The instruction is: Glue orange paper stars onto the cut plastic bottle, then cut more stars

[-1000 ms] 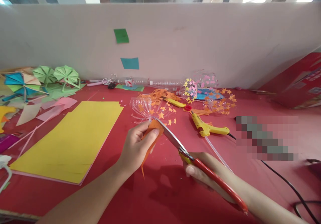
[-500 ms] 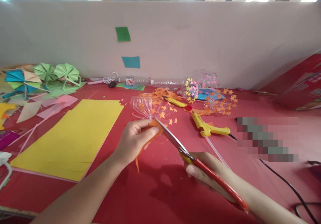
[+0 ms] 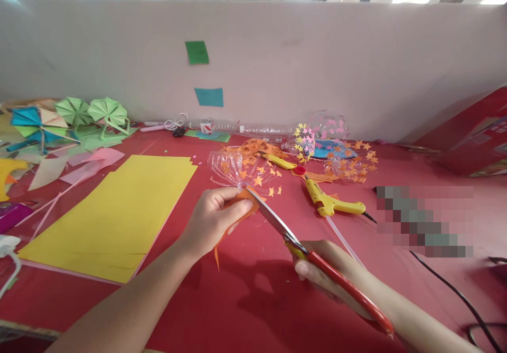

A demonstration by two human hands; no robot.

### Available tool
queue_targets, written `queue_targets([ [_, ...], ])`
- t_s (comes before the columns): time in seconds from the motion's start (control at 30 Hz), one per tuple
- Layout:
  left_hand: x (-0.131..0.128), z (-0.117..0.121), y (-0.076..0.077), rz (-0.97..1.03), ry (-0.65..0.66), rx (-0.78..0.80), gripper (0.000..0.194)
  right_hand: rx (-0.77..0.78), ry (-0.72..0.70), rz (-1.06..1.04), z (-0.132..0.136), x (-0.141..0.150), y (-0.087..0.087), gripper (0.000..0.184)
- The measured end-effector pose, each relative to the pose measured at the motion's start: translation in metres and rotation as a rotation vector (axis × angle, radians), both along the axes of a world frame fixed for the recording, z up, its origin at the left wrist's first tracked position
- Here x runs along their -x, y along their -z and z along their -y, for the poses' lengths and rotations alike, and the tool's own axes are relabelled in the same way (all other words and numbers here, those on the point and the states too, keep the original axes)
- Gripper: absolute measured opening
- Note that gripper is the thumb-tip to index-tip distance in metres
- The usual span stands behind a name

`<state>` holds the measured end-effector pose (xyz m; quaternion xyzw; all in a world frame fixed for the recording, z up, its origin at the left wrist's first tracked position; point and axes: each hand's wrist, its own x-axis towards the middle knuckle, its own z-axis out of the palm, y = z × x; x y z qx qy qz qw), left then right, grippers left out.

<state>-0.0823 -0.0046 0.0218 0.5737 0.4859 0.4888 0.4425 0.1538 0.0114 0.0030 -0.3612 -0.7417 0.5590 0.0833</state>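
Note:
Pinched in my left hand (image 3: pixel 216 217) is a piece of orange paper (image 3: pixel 242 213), with a thin strip of it dangling below my fingers. My right hand (image 3: pixel 330 274) is closed on red-handled scissors (image 3: pixel 277 222), whose blades reach to the paper's upper edge by my left thumb. Just beyond the paper lies a clear plastic bottle piece (image 3: pixel 226 169) cut into strips, with orange stars (image 3: pixel 257 181) on it. A yellow glue gun (image 3: pixel 330 203) rests to the right, a clear glue stick trailing from it.
A yellow paper stack (image 3: pixel 114 216) lies left on the red table (image 3: pixel 229 305). Behind are orange paper scraps (image 3: pixel 257 147), a yellow utility knife (image 3: pixel 279 161), clear bottles (image 3: pixel 265 131) and more starred bottle pieces (image 3: pixel 350 164). Green folded-paper shapes (image 3: pixel 106 111) stand at back left; a black cord (image 3: pixel 447 284) runs right.
The whole view has shifted very slightly. Both hands, the paper and the scissors keep nearly the same positions.

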Motion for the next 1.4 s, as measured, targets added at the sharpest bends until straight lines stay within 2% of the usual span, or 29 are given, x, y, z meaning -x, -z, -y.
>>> queue_targets([
  [0.43, -0.003, 0.000, 0.000, 0.013, -0.006, 0.020, 0.021, -0.015, 0.012, 0.018, 0.000, 0.000, -0.003, 0.056],
  [0.73, -0.011, 0.003, 0.007, 0.038, -0.063, -0.011, 0.027, -0.064, 0.003, -0.033, 0.002, 0.002, -0.001, 0.056],
  [1.07, -0.021, 0.006, 0.014, 0.078, -0.100, -0.031, 0.033, -0.016, 0.068, -0.111, 0.019, 0.014, -0.010, 0.059],
  [1.23, -0.023, 0.007, 0.016, 0.096, -0.088, -0.017, 0.035, 0.025, 0.123, -0.086, 0.022, 0.017, -0.012, 0.060],
  [1.4, -0.022, 0.008, 0.017, 0.064, -0.101, -0.051, 0.035, 0.027, 0.100, -0.088, 0.020, 0.016, -0.010, 0.060],
])
